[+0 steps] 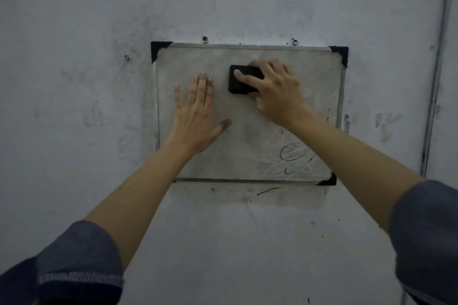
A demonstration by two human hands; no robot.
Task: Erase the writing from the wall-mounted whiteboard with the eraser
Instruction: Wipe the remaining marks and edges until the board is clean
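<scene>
A person's right hand (275,91) presses a black eraser (244,79) against the upper middle of the wall-mounted whiteboard (247,136), its grip curled over the block, thumb beneath. The left hand (197,111) lies flat, fingers straight, on the whiteboard's left half, apparently to steady it. Black scribbles (292,156) remain at the whiteboard's lower right corner, below the eraser.

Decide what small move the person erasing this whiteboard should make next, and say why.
Probably slide the eraser, held by the right hand, down toward the lower right corner. The remaining scribbles sit there, while the upper whiteboard already looks wiped. The left hand lies flat on the board.
</scene>
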